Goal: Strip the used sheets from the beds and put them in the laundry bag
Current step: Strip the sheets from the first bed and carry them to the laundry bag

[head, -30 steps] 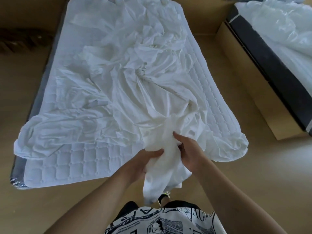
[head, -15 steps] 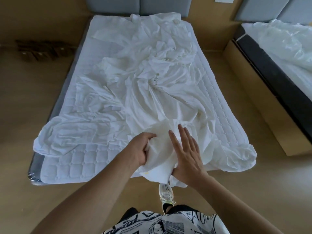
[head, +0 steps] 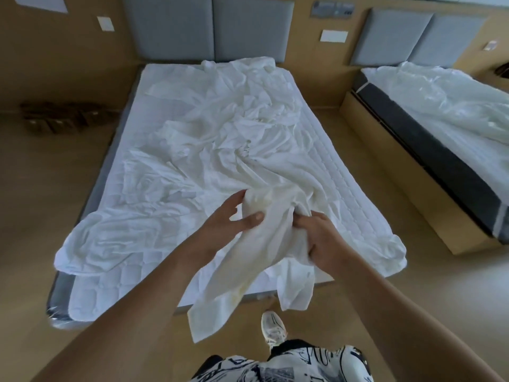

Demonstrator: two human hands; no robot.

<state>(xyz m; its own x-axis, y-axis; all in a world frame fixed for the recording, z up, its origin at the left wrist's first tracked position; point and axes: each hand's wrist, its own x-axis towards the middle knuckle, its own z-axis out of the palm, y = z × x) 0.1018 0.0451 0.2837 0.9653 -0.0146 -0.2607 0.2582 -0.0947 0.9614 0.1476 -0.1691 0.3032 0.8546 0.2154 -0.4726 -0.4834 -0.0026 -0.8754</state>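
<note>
A crumpled white sheet is spread loosely over the quilted mattress pad of the near bed, and its near end is gathered into a thick bunch at the foot of the bed. This bunch is gripped by the left hand, whose fingers are curled round its upper part with the thumb pressed on the front. Just beside it, the lower folds are clutched by the right hand, its fingers closed into the cloth. From between the two hands a loose tail of the sheet is seen hanging past the edge of the bed toward the floor. A white shoe is planted on the floor below the hanging cloth. A second bed, covered with rumpled white bedding, stands well apart on the right, and grey headboard panels are fixed to the wall behind.
</note>
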